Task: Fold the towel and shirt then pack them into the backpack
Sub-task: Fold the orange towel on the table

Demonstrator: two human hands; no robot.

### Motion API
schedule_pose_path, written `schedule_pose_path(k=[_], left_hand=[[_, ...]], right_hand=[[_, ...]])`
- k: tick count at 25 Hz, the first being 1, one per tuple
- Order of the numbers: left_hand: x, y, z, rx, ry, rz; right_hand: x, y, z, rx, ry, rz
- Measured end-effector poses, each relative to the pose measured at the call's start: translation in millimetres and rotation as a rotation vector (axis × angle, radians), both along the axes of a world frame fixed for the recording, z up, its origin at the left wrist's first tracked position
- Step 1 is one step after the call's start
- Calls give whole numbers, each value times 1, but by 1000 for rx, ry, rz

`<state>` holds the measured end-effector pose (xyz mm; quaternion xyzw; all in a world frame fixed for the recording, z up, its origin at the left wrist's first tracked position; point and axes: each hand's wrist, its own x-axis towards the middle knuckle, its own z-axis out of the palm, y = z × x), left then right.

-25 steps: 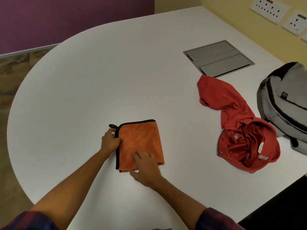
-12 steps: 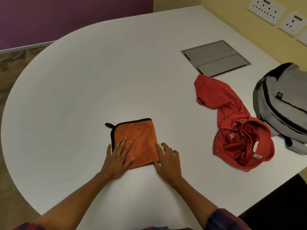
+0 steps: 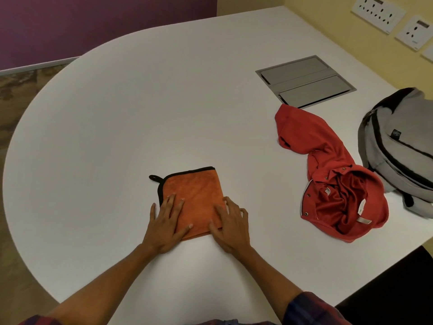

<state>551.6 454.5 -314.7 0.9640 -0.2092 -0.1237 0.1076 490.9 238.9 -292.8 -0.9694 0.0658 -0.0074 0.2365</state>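
- Both hands, left (image 3: 167,227) and right (image 3: 230,227), lie flat with no grip, pressing the folded orange towel (image 3: 198,198) on the white table (image 3: 140,113).
- Lifting carelessly could make it flop open.
- Crumpled red shirt (image 3: 337,184) waits beside the grey backpack (image 3: 398,148).

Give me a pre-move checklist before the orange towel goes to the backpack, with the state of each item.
1. Orange towel with black trim folded into a compact square: ok.
2. Left hand flat on the towel's near left part: ok.
3. Right hand flat at its near right edge: ok.
4. Red collared shirt folded: not ok, it lies crumpled.
5. Grey backpack with black trim open to receive: cannot tell.
6. White table between towel and backpack unobstructed: not ok, the shirt lies there.
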Motion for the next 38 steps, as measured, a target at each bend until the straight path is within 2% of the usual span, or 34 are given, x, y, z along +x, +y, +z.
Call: schedule_pose_path(k=[3, 5, 9, 11, 15, 23, 25, 29, 31, 33, 36, 38], left_hand=[[-1, -3, 10, -50, -121, 313], [2, -3, 15, -29, -105, 485], [10, -9, 20, 15, -35, 529], [15, -15, 20, -38, 55, 580], [25, -26, 26, -348, 229, 685], [28, -45, 41, -487, 420, 861], [26, -47, 47, -555, 520, 927], [34, -39, 59, -845, 813, 1134], [42, -32, 68, -973, 957, 1103], [53, -26, 78, -1104, 1007, 1003], [72, -21, 94, -1231, 890, 826], [76, -19, 97, -1245, 812, 759]], right_hand=[[29, -3, 9, 131, 177, -243], [48, -5, 11, 205, 283, -310], [70, -4, 13, 332, 374, -369], [74, -4, 15, 418, 380, -375], [76, -11, 18, 581, 414, -329], [68, -17, 20, 782, 460, -367], [68, -19, 21, 806, 453, -356], [67, -25, 31, 958, 452, -378], [68, -32, 40, 1025, 431, -394], [74, -40, 51, 1054, 370, -398], [86, -47, 72, 1089, 249, -378], [85, -49, 80, 1061, 184, -360]])
